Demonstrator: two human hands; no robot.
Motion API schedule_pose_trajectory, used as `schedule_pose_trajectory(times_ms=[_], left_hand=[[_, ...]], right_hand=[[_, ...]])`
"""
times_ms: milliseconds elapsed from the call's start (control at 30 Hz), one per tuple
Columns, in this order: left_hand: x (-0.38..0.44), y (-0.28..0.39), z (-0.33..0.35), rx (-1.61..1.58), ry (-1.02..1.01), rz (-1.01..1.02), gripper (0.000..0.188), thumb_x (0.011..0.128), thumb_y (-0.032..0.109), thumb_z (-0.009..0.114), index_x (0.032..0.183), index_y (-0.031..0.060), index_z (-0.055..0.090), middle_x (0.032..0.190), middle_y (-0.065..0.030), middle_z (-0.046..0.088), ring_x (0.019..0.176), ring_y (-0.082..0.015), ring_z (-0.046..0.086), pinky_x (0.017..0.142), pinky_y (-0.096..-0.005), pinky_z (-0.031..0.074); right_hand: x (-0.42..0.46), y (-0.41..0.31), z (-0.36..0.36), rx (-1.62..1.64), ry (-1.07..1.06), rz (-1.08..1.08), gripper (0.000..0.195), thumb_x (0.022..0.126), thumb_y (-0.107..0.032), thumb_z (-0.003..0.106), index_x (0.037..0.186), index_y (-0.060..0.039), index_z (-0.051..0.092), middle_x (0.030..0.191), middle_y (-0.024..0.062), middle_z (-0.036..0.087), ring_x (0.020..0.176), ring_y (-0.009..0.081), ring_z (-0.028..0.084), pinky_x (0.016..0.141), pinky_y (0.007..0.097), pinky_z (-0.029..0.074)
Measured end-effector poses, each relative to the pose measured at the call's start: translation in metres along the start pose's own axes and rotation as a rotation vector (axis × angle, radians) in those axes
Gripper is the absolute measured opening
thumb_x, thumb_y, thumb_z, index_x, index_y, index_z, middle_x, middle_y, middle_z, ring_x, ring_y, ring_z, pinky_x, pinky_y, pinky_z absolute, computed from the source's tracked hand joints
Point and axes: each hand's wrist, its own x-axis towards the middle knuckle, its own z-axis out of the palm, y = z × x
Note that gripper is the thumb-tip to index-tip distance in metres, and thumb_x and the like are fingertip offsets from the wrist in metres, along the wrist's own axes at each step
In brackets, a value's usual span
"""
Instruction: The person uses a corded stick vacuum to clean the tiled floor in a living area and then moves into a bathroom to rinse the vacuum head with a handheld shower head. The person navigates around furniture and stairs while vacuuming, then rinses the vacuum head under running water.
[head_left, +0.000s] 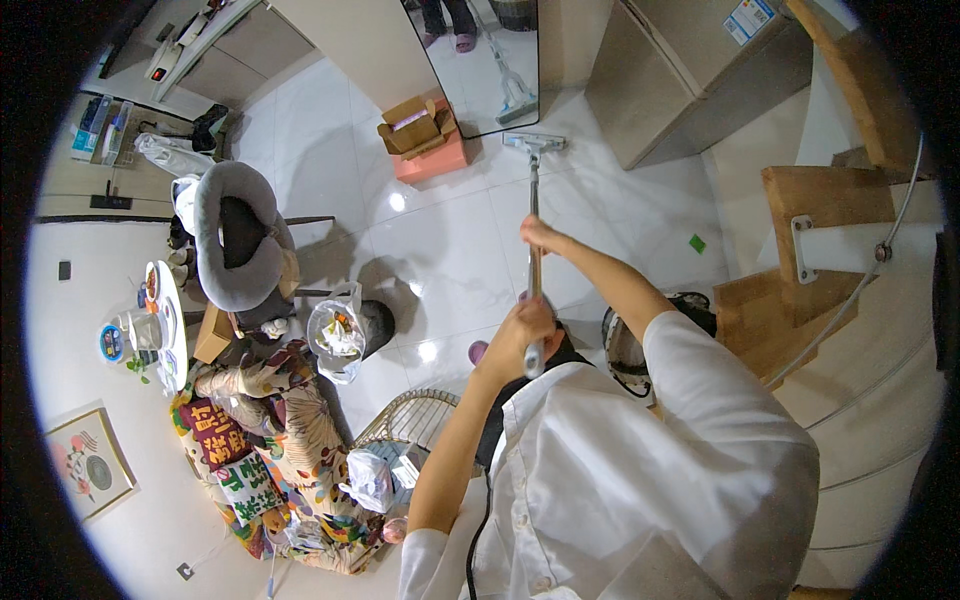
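A mop with a metal handle (534, 196) reaches away from my body across the glossy tiled floor (442, 232). Its flat pale head (534, 141) rests on the tiles just in front of a standing mirror (480, 67), which reflects the mop and a pair of slippers. My left hand (525, 335) grips the handle close to its end, near my waist. Farther down the shaft, my right hand (545, 235) is wrapped around it.
Left of the mop head, an opened cardboard box (412, 129) sits on a pink box (435, 161). A tall cabinet (652, 97) and wooden stairs (795, 300) stand right. Leftward are a bagged trash bin (346, 330), grey chair (214, 247) and wire table (405, 412). A bucket (624, 352) stands by my right side.
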Motion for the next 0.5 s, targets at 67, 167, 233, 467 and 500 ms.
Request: schedule_pose_trajectory(times_ms=[67, 167, 233, 467, 500], left_hand=[[-0.023, 0.02, -0.015, 0.031, -0.1, -0.071, 0.017, 0.063, 0.003, 0.059, 0.055, 0.0026, 0.044, 0.058, -0.008, 0.042, 0.065, -0.0255, 0.047, 0.08, -0.0367, 0.038], [-0.068, 0.075, -0.044, -0.013, -0.227, -0.275, 0.014, 0.065, 0.007, 0.058, 0.059, 0.0006, 0.047, 0.065, -0.0091, 0.047, 0.074, -0.0271, 0.05, 0.088, -0.0414, 0.034], [-0.112, 0.103, -0.058, 0.027, -0.2, -0.335, 0.013, 0.062, 0.006, 0.059, 0.06, -0.0002, 0.048, 0.066, -0.0087, 0.049, 0.079, -0.0264, 0.053, 0.09, -0.0413, 0.035], [-0.115, 0.192, -0.127, 0.044, 0.013, -0.516, 0.024, 0.054, -0.003, 0.066, 0.051, 0.0057, 0.044, 0.054, -0.0009, 0.049, 0.061, -0.0168, 0.055, 0.078, -0.035, 0.043], [-0.109, 0.194, -0.132, 0.049, 0.037, -0.512, 0.024, 0.055, -0.002, 0.067, 0.05, 0.0061, 0.044, 0.053, -0.0009, 0.049, 0.061, -0.0167, 0.055, 0.076, -0.0351, 0.043]], right_hand=[[-0.024, -0.002, 0.017, -0.138, -0.158, 0.039, 0.017, 0.066, -0.018, 0.052, 0.072, -0.0034, 0.047, 0.057, 0.0071, 0.045, 0.043, 0.0175, 0.049, 0.032, 0.0304, 0.036], [-0.058, 0.007, 0.065, -0.238, -0.399, 0.094, 0.028, 0.068, -0.029, 0.053, 0.077, -0.0023, 0.051, 0.072, 0.013, 0.052, 0.045, 0.0189, 0.051, 0.035, 0.0302, 0.039], [-0.102, -0.018, 0.095, -0.186, -0.679, 0.083, 0.045, 0.066, -0.046, 0.056, 0.08, -0.0028, 0.054, 0.07, 0.0109, 0.05, 0.045, 0.0188, 0.051, 0.037, 0.0299, 0.041], [-0.153, -0.038, 0.21, 0.199, -0.848, 0.192, 0.03, 0.072, -0.032, 0.056, 0.081, -0.0044, 0.05, 0.062, 0.0087, 0.05, 0.041, 0.018, 0.051, 0.036, 0.0297, 0.041], [-0.16, -0.035, 0.225, 0.421, -0.731, 0.196, 0.025, 0.072, -0.025, 0.057, 0.082, -0.0046, 0.048, 0.062, 0.0086, 0.05, 0.041, 0.0179, 0.05, 0.037, 0.0294, 0.041]])
